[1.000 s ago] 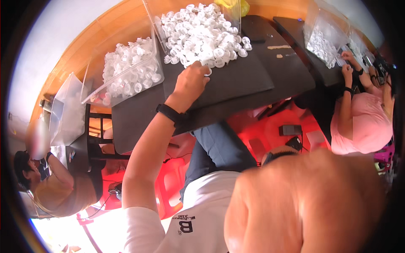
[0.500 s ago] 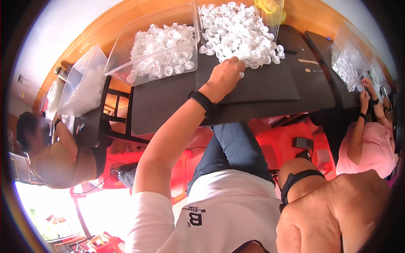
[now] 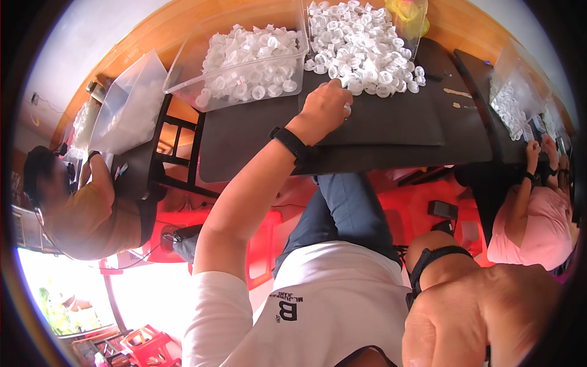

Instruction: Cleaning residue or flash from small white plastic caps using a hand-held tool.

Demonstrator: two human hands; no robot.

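Note:
My left hand (image 3: 323,109), wearing a black wrist strap, is at the near edge of a heap of small white plastic ring-shaped parts (image 3: 361,49) on the dark table. Its fingers are curled closed, and a white plastic part (image 3: 347,111) shows at their edge. My right hand (image 3: 477,315) is raised close to the camera at the lower right, with its back showing. Its fingers run out of sight, so whatever they hold is hidden. A clear plastic bin (image 3: 183,76) with more white parts stands left of the heap.
A dark flat mat (image 3: 391,125) lies on the table (image 3: 244,147). A yellow plastic bag (image 3: 406,15) is behind the heap. One person (image 3: 92,214) works at the left, another in pink (image 3: 529,226) at the right, both beside bins. Red stools (image 3: 263,251) stand below.
The view has shifted, so the table and bins sit slightly farther right and higher. My left hand remains by the heap, and the white part in it shows more clearly. The right hand is still raised.

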